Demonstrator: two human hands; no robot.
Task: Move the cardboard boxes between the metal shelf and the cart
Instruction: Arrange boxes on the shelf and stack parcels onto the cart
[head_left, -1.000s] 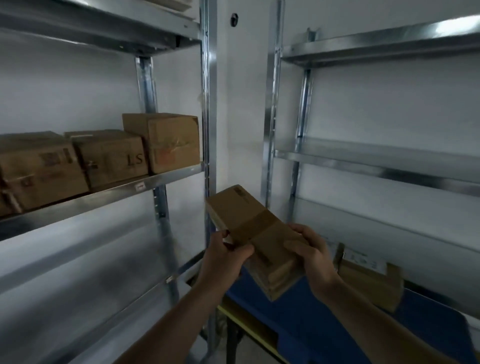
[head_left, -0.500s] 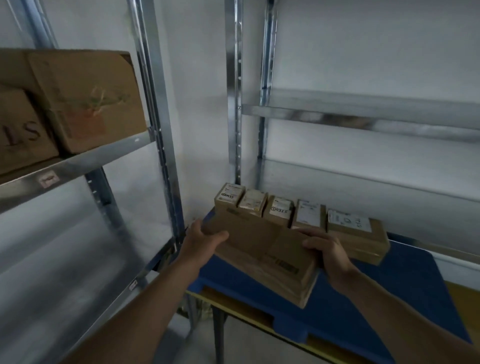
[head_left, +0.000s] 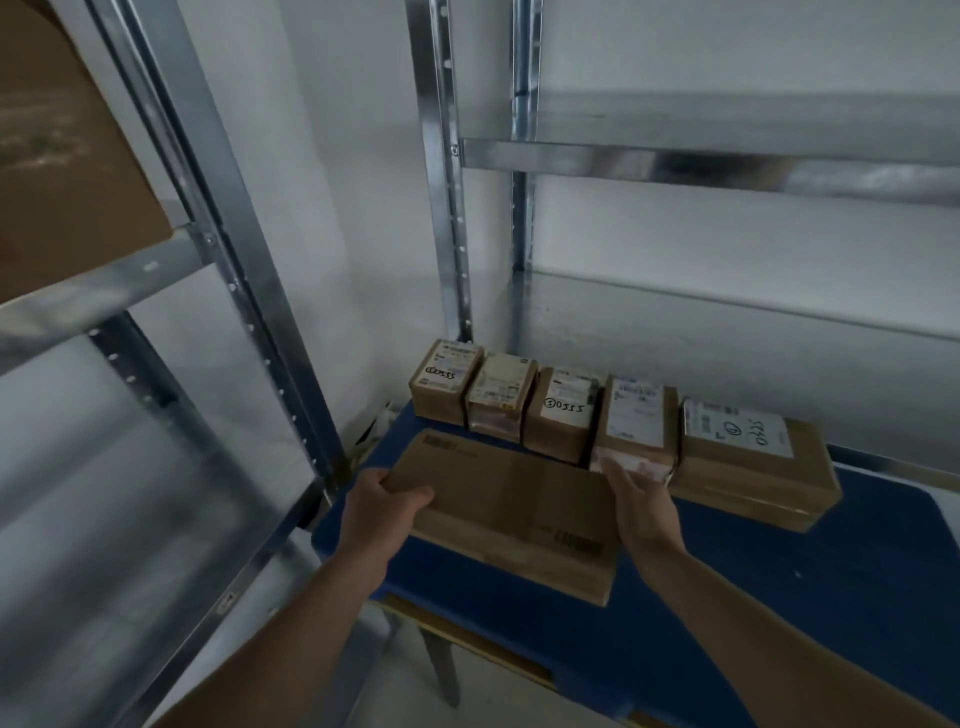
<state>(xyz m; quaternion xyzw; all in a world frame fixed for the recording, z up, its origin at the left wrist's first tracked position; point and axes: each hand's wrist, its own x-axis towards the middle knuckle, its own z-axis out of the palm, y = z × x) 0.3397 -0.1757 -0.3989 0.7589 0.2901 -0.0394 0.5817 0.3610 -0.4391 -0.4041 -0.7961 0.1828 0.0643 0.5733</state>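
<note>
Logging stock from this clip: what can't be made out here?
All in the head view:
- flat box: underside hidden; resting on the blue cart or not, unclear.
- Small boxes: label print too small.
- Shelf box: cut by left edge.
- Right hand: back faces camera, grip hidden.

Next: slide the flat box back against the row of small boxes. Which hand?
Probably left. The left hand grips the flat box at its left end, thumb on top; the right hand lies at its far right corner, fingertips by the small boxes.
</note>
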